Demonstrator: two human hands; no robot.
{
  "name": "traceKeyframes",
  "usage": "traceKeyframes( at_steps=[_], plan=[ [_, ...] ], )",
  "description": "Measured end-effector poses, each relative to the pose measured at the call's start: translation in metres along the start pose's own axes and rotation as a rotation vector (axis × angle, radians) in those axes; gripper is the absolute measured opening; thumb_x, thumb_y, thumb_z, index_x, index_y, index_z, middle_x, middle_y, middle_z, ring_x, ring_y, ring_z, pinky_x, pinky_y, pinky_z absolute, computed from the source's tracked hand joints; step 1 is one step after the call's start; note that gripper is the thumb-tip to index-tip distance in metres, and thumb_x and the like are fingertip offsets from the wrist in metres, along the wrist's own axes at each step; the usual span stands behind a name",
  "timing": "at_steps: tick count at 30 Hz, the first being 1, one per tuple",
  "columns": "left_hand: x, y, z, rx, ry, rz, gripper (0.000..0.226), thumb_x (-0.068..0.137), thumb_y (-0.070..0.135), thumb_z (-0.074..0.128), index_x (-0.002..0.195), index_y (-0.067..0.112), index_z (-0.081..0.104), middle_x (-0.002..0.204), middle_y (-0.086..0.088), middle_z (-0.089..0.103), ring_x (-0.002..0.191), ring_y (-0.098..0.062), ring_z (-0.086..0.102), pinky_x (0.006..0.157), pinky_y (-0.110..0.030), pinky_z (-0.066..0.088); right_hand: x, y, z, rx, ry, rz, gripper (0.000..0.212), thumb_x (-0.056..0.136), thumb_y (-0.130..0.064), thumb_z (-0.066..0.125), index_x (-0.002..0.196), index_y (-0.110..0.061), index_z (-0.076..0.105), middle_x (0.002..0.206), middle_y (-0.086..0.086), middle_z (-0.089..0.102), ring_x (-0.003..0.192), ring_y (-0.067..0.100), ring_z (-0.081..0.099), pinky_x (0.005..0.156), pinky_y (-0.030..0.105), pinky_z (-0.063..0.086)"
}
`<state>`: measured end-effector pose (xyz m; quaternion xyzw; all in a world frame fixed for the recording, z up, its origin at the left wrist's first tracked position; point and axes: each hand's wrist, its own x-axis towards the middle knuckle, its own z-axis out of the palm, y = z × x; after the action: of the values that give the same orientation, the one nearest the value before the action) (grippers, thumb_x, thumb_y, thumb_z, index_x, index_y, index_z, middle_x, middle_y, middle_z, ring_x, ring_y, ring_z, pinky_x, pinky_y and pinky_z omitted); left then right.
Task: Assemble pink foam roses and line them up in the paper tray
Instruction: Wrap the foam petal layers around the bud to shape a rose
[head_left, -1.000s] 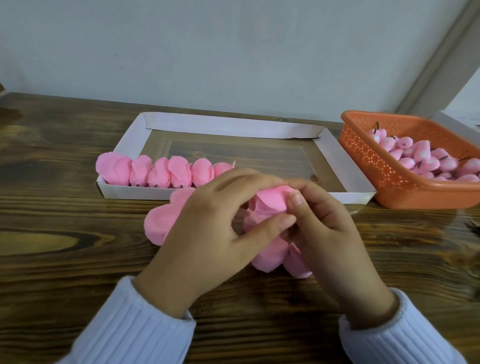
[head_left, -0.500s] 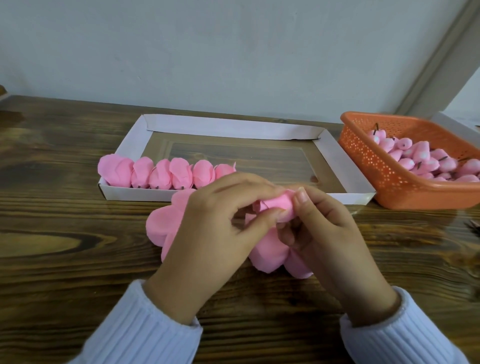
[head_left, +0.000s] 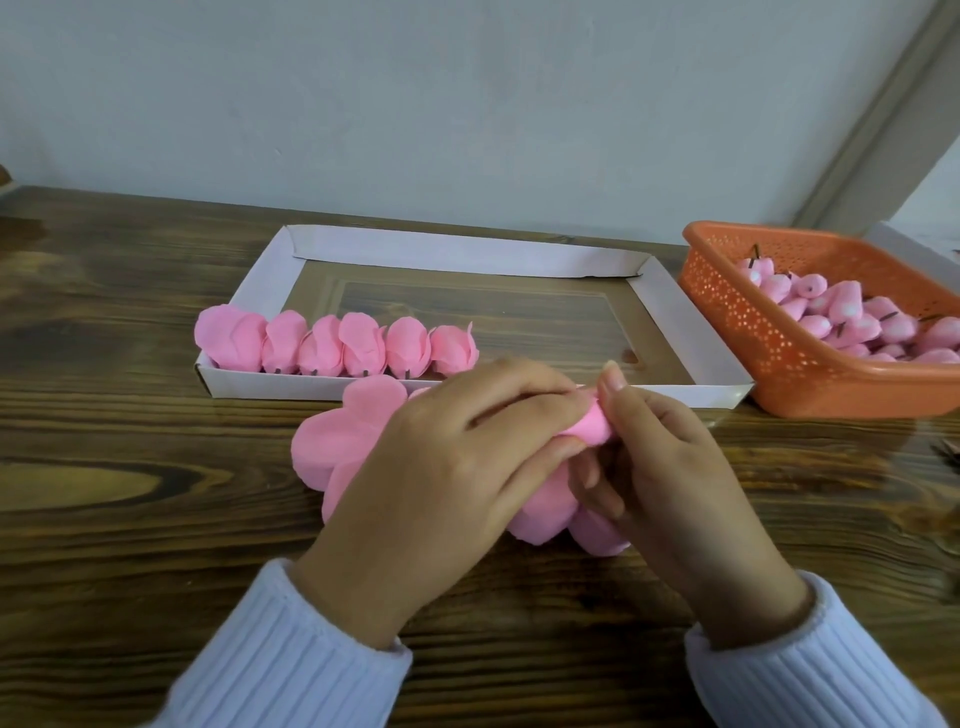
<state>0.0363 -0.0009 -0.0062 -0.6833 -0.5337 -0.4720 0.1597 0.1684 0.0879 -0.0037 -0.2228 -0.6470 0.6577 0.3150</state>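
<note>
Pinching pink foam roll (head_left: 592, 428), two-handed.
Left hand (head_left: 441, 467) and right hand (head_left: 675, 467) are gripping it over the petal sheet (head_left: 337, 447), just before the paper tray (head_left: 670, 306); six roses (head_left: 337, 345) are lining its near wall.

Dark wooden table (head_left: 114, 467), plain pale wall (head_left: 415, 104), slanted grey trim (head_left: 872, 119)

The counter (head_left: 130, 519) is dark, grained wood with a faint sheen. Beyond the left hand (head_left: 441, 478), the tray (head_left: 467, 254) is matt white paper, its roses (head_left: 337, 348) matt pink foam. Right of the right hand (head_left: 675, 478), the basket (head_left: 779, 338) is perforated orange plastic.
</note>
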Motion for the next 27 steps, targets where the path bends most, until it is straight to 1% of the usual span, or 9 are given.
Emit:
traceKeyframes(
  at_steps=[4, 7, 9, 11, 13, 16, 19, 22, 27],
  plan=[
    [0.000, 0.002, 0.001, -0.040, 0.026, -0.012, 0.015, 0.089, 0.010, 0.067, 0.100, 0.003, 0.074, 0.099, -0.006, 0.071, 0.091, -0.012, 0.064, 0.082, -0.028, 0.052, 0.000, 0.002, -0.002, -0.002, 0.012, 0.007, 0.052, 0.090, -0.049, 0.043, 0.057, -0.015, 0.065, 0.045, 0.006, 0.053, 0.036, 0.013, 0.041, 0.038, 0.017, 0.028],
    [0.000, 0.003, 0.002, -0.061, 0.086, -0.079, 0.014, 0.085, 0.011, 0.070, 0.095, 0.003, 0.075, 0.096, -0.004, 0.072, 0.090, -0.010, 0.063, 0.082, -0.025, 0.052, 0.000, 0.000, -0.004, 0.135, -0.038, -0.060, 0.027, 0.090, -0.030, 0.049, 0.088, -0.016, 0.072, 0.072, 0.009, 0.067, 0.059, 0.014, 0.061, 0.049, 0.021, 0.045],
    [0.000, 0.003, 0.002, -0.083, 0.116, -0.158, 0.015, 0.083, 0.013, 0.071, 0.095, 0.005, 0.076, 0.094, -0.003, 0.073, 0.089, -0.011, 0.065, 0.080, -0.025, 0.053, 0.000, -0.003, -0.006, 0.161, -0.087, -0.093, 0.018, 0.087, -0.019, 0.055, 0.099, -0.014, 0.068, 0.084, 0.010, 0.068, 0.069, 0.017, 0.065, 0.056, 0.025, 0.048],
    [0.001, 0.002, 0.001, -0.106, 0.117, -0.220, 0.019, 0.082, 0.017, 0.070, 0.097, 0.007, 0.076, 0.095, -0.001, 0.074, 0.089, -0.011, 0.067, 0.079, -0.027, 0.054, 0.001, -0.005, -0.008, 0.120, -0.078, -0.117, 0.013, 0.085, -0.016, 0.066, 0.097, -0.015, 0.069, 0.082, 0.010, 0.067, 0.069, 0.019, 0.065, 0.057, 0.024, 0.050],
    [0.002, 0.002, 0.000, -0.114, 0.094, -0.226, 0.022, 0.083, 0.022, 0.068, 0.099, 0.008, 0.076, 0.095, 0.000, 0.073, 0.089, -0.009, 0.065, 0.079, -0.027, 0.054, 0.001, -0.005, -0.009, 0.105, -0.068, -0.112, 0.015, 0.082, -0.022, 0.071, 0.095, -0.015, 0.071, 0.080, 0.009, 0.069, 0.069, 0.017, 0.066, 0.059, 0.023, 0.052],
    [0.003, 0.002, -0.001, -0.108, 0.060, -0.196, 0.025, 0.084, 0.024, 0.066, 0.099, 0.007, 0.075, 0.095, -0.001, 0.073, 0.088, -0.006, 0.062, 0.080, -0.021, 0.052, 0.002, -0.002, -0.010, 0.108, -0.065, -0.086, 0.023, 0.080, -0.031, 0.064, 0.093, -0.015, 0.073, 0.080, 0.009, 0.069, 0.069, 0.016, 0.064, 0.061, 0.023, 0.052],
    [0.003, 0.001, -0.001, -0.062, 0.047, -0.163, 0.024, 0.085, 0.022, 0.065, 0.100, 0.005, 0.075, 0.095, -0.003, 0.072, 0.089, -0.007, 0.061, 0.081, -0.015, 0.049, 0.002, -0.001, -0.011, 0.043, -0.059, -0.070, 0.029, 0.088, -0.038, 0.061, 0.092, -0.011, 0.072, 0.077, 0.014, 0.065, 0.067, 0.019, 0.059, 0.063, 0.026, 0.051],
    [0.002, 0.001, 0.000, -0.033, 0.075, -0.119, 0.021, 0.086, 0.018, 0.065, 0.099, 0.004, 0.075, 0.096, -0.005, 0.073, 0.091, -0.009, 0.062, 0.084, -0.016, 0.049, 0.002, 0.000, -0.010, 0.007, -0.062, -0.053, 0.040, 0.085, -0.042, 0.055, 0.084, -0.004, 0.067, 0.068, 0.014, 0.061, 0.061, 0.020, 0.054, 0.060, 0.028, 0.047],
    [0.000, 0.004, 0.002, -0.005, 0.088, -0.032, 0.018, 0.088, 0.015, 0.066, 0.100, 0.004, 0.075, 0.101, -0.005, 0.073, 0.094, -0.010, 0.063, 0.087, -0.022, 0.051, 0.002, -0.002, -0.007, 0.063, -0.077, -0.039, 0.036, 0.087, -0.043, 0.052, 0.072, -0.014, 0.068, 0.057, 0.007, 0.056, 0.052, 0.015, 0.049, 0.051, 0.022, 0.042]
  ],
)
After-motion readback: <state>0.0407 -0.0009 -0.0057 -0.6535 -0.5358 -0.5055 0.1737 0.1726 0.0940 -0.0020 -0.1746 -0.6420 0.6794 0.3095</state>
